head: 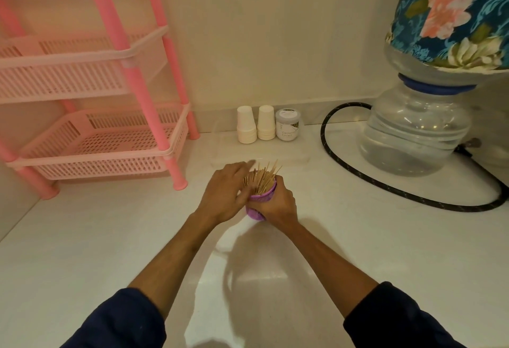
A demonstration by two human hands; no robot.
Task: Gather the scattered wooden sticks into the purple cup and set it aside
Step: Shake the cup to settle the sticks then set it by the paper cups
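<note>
The purple cup (254, 211) is tilted away from me on the white counter (110, 237), with my right hand (278, 207) wrapped around its right side. A thick bundle of wooden sticks (261, 179) pokes out of its mouth, fanning up and to the right. My left hand (224, 193) lies against the left side of the bundle, fingers stretched over the sticks and blurred. No loose sticks show on the counter around the cup.
A pink plastic shelf rack (96, 141) stands at the left. Two stacks of white paper cups (246, 124) and a small lidded jar (287, 124) line the back wall. A large water bottle (416, 132) with a floral cover and a black hose (385, 185) occupy the right.
</note>
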